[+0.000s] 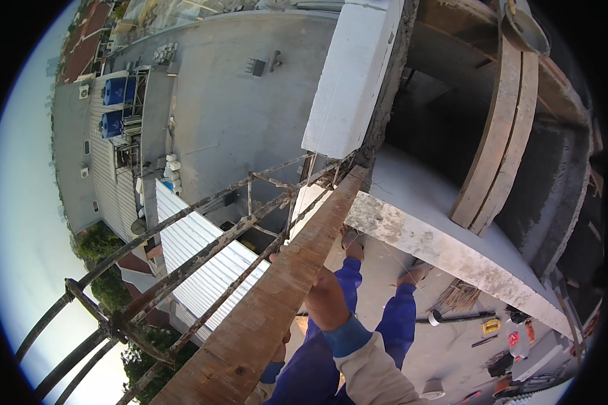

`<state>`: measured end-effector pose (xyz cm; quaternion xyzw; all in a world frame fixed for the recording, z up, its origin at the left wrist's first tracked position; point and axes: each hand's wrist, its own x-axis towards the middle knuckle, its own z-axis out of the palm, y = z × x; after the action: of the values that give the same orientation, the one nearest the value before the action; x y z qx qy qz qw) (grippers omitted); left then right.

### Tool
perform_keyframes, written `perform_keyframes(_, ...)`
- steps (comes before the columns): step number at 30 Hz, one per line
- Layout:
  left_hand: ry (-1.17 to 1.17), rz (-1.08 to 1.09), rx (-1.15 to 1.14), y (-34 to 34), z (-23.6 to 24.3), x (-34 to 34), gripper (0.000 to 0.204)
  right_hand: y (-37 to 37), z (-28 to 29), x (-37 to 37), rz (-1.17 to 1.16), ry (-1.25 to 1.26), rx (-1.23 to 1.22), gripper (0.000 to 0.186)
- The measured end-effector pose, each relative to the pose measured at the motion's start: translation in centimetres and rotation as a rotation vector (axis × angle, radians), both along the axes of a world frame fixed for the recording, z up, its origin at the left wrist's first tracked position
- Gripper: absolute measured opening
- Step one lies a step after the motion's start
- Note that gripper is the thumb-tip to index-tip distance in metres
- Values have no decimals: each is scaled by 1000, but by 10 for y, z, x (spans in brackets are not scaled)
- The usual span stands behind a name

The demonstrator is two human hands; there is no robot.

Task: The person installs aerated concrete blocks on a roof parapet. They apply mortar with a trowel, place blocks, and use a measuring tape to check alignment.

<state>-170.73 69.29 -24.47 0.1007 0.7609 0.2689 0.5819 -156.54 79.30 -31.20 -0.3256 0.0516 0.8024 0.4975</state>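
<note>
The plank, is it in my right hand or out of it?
In: your right hand clasps the plank by its edge, partly hidden behind the wood.

Blue tanks [115, 91]: two, at ten o'clock, beside a dark metal frame [140, 91].
Corrugated roof [189, 239]: white, toward eight o'clock.
Tree [96, 241]: green, farther out, between eight and nine.
Paired planks [496, 135]: side by side, toward two o'clock.
Yellow object [491, 327]: on the floor [446, 344], four o'clock.
</note>
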Motion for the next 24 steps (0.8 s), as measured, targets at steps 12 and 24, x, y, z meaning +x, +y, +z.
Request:
perform_keyframes(12, -287, 86, 174, 63, -47, 24, 23, -6, 2, -17, -154, -51, -235, 14)
perform_keyframes(24, -487, 90, 385, 112, -58, 19, 27, -15, -6, 39, 627, -825, 306, 13)
